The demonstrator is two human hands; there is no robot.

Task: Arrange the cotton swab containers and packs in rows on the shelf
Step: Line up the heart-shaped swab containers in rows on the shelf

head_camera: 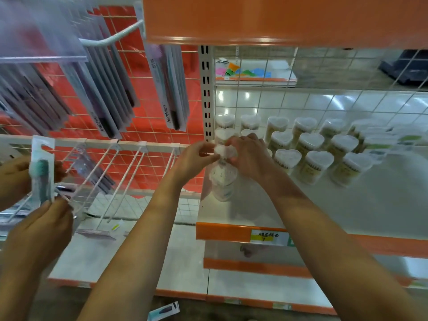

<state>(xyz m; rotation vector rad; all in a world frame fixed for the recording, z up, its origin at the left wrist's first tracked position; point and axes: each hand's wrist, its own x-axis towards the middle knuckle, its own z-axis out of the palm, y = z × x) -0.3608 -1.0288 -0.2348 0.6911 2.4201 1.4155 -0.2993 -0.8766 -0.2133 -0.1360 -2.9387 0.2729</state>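
Left hand (pixel 196 156) and right hand (pixel 249 158) brought close together over the left end of the white shelf board with the orange front lip (pixel 324 205), fingers of both curled and pinching a clear heart-shaped tub of white cotton swabs (pixel 224 152) from either side. Held tub raised above the shelf board, blurred, directly above another clear tub of swabs (pixel 223 184) standing at the board's left end; touching or apart, cannot tell. Behind the held tub, two more heart-lidded tubs (pixel 225 126) against the perforated cream upright (pixel 206 93).

To the right of the held tub, rows of clear heart-lidded swab tubs with yellowish labels (pixel 310 154), upright, ranged in three ranks running back toward the white wire grid (pixel 347 72). Further right along the board, flatter packs with green labels (pixel 384 142), blurred.

Yellow and white price tag (pixel 268 237) on the orange lip below the hands. Orange upper shelf (pixel 278 19) overhead.

Left of the upright, an orange wire-grid panel (pixel 143 93) with hanging packs of combs or brushes in clear sleeves (pixel 169 89) and white wire hooks (pixel 129 177). At the far left edge, another person's two hands (pixel 41 218) holding a carded teal toothbrush pack (pixel 41 172). Glossy white floor tiles (pixel 324 103) beyond the wire grid; one boxed item (pixel 164 311) lying on the floor below.
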